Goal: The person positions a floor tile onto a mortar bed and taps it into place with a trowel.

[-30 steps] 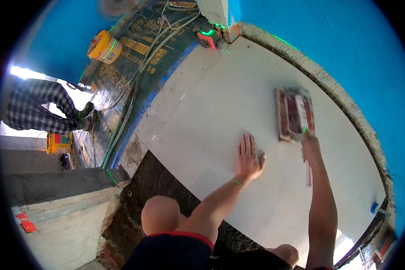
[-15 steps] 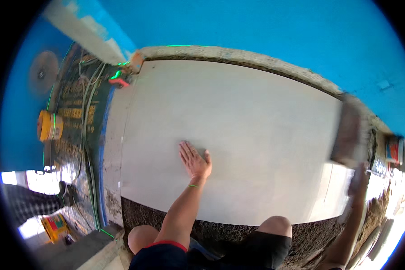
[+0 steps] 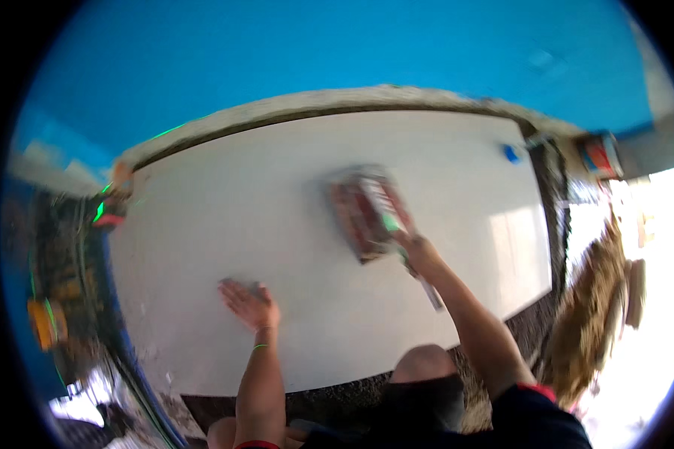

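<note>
A large pale tile [image 3: 202, 224] lies in front of me, and my left hand [image 3: 251, 303] rests palm down on its left part, fingers stretched out. My right hand [image 3: 418, 253] is closed round the handle of a flat rectangular tool [image 3: 352, 217] with a worn red-brown and grey plate, like a float. The tool is over the middle of the tile and smeared by motion; whether it touches the surface I cannot tell. Near the tile's far right corner is a small round blue object [image 3: 511, 154].
A blue wall [image 3: 314, 52] rises beyond the tile's far edge. Dark rough mortar [image 3: 543, 322] borders the near and right sides. A bucket [image 3: 600, 156] stands at the far right, a yellow bucket [image 3: 46, 323] at the left. Green laser lines cross the left side.
My right hand has brought the tool from the tile's right edge to its middle. My left hand remains flat on the tile. The view has turned to the right.
</note>
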Tool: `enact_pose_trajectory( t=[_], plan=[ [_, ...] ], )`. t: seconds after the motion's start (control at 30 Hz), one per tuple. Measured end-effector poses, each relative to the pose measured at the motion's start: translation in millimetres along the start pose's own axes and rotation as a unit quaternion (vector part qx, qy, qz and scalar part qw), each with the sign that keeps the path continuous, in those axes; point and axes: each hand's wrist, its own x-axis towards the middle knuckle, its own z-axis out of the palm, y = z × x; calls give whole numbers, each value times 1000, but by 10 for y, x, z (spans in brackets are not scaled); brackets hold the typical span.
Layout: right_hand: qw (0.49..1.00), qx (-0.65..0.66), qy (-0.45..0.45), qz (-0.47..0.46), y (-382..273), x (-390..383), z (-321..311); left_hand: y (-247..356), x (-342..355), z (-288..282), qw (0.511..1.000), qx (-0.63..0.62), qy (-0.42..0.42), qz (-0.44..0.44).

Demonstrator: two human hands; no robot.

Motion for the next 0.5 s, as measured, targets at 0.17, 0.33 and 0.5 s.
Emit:
enact_pose_trajectory(
  t=[0.17,0.33,0.5],
  plan=[
    [997,19,-18,-73,-1087,-940,-1117,58,32,32,998,61,14,4],
    [902,198,246,-295,-1113,-1281,-2042,49,42,85,993,92,73,34],
    [953,34,291,-78,-192,-236,-1113,44,51,114,994,104,41,6]
  ],
)
